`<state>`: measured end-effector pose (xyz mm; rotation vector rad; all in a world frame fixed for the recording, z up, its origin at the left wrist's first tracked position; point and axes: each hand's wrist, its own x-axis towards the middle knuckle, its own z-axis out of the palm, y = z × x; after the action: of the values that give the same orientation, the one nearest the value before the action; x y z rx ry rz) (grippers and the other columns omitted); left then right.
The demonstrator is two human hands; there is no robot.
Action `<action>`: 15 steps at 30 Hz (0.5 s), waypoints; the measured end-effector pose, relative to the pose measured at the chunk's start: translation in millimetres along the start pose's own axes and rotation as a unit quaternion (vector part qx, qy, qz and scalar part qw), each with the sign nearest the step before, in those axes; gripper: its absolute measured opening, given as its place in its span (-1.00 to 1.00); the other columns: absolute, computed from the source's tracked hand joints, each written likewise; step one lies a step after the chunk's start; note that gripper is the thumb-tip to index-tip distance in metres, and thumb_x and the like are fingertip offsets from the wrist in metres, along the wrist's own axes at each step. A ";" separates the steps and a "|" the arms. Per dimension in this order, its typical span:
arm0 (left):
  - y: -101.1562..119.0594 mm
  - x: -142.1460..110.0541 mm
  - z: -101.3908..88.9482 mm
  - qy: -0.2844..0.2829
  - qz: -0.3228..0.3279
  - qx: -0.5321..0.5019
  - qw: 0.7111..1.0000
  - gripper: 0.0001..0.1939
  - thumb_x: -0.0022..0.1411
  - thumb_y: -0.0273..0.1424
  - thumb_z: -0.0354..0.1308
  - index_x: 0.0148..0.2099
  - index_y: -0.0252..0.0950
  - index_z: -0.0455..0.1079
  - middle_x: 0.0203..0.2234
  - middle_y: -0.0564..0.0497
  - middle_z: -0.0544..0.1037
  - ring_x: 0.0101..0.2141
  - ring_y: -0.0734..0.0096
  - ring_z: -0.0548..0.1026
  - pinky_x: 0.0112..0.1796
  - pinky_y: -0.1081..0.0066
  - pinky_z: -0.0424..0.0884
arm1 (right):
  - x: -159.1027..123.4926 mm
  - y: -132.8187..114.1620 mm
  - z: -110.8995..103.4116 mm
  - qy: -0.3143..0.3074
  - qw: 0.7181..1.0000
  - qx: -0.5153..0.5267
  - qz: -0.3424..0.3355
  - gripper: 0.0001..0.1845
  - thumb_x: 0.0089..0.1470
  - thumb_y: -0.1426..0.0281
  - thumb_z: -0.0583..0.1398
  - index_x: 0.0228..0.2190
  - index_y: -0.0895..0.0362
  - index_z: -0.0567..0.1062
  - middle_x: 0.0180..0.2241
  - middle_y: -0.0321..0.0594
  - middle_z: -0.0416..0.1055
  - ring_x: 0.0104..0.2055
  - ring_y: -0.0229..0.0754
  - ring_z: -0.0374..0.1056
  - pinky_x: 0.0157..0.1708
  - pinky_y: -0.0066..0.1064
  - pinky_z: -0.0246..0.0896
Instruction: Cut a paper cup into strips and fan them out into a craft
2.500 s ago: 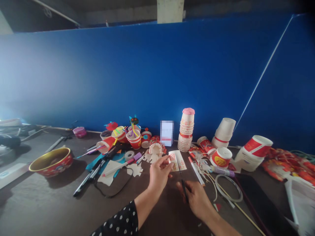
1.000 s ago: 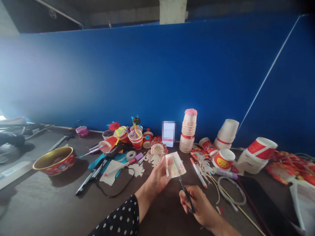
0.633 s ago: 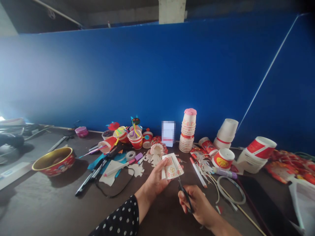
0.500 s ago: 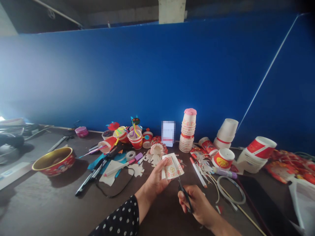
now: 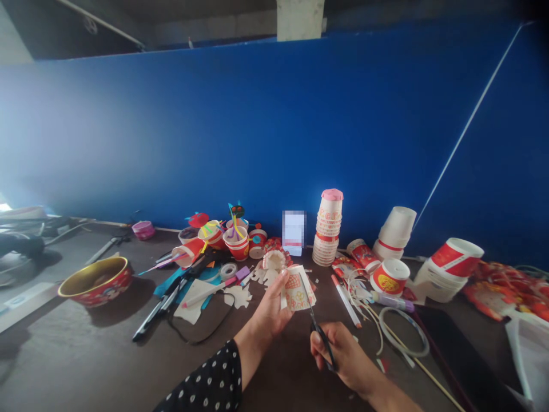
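Note:
My left hand [image 5: 273, 309] pinches a small piece of white paper [image 5: 305, 297] printed with a red grid and orange-red flower shapes. The thumb lies on its left edge. In my right hand [image 5: 338, 349] is a pair of black-handled scissors [image 5: 326, 343], with fingers wrapped round the handles. The blades point up and away from me and reach over the right part of the paper. Whether they cut into it at this instant I cannot tell. Small white scraps [image 5: 316, 280] lie on the table just beyond the paper.
A stack of paper cups [image 5: 326, 237] with a pink top stands behind the hands. Red and white cups [image 5: 454, 260] and a coiled tube [image 5: 403, 332] lie right. Decorated cups [image 5: 235, 243], markers [image 5: 214, 289], white tape [image 5: 228, 270] and a gold-lined red bowl [image 5: 96, 280] are left.
Both hands have brought the paper and scissors closer together since the first frame, and the paper has been turned. Lately the blades have moved further up over the paper. Small scraps appear behind it.

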<state>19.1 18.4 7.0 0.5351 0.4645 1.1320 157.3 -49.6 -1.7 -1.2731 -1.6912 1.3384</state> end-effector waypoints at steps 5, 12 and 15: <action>3.2 2.3 -0.4 0.003 -0.001 -0.019 1.000 -0.67 0.12 -0.23 0.09 -0.17 -0.39 0.35 -0.37 -0.11 0.52 -0.36 0.25 0.50 -0.28 0.29 0.39 | -1.4 -0.9 -0.8 -0.009 1.000 -0.013 -0.003 -0.37 -0.08 -0.15 -0.03 -0.62 0.19 0.31 -0.70 -0.31 0.24 -0.64 -0.37 0.08 -0.61 -0.55 -0.07; 14.4 6.3 -3.6 0.015 0.018 -0.045 0.999 -0.63 0.10 -0.19 0.10 -0.12 -0.33 0.32 -0.37 -0.06 0.50 -0.34 0.27 0.49 -0.30 0.33 0.39 | -1.6 2.6 -0.7 -0.027 0.999 -0.029 -0.027 -0.45 -0.02 -0.06 0.00 -0.63 0.18 0.30 -0.68 -0.33 0.24 -0.63 -0.37 0.09 -0.62 -0.56 -0.06; 15.4 7.5 -4.7 0.032 0.039 -0.043 0.998 -0.68 0.11 -0.20 0.11 -0.15 -0.30 0.32 -0.37 -0.04 0.50 -0.35 0.30 0.49 -0.31 0.32 0.40 | -1.5 2.3 0.8 -0.024 0.998 -0.052 -0.023 -0.49 -0.03 0.00 0.06 -0.66 0.18 0.28 -0.69 -0.34 0.22 -0.64 -0.38 0.08 -0.64 -0.57 -0.08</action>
<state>7.9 31.3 12.2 0.4462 0.4520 1.2404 157.8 -51.2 -4.0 -1.2606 -1.8324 1.2774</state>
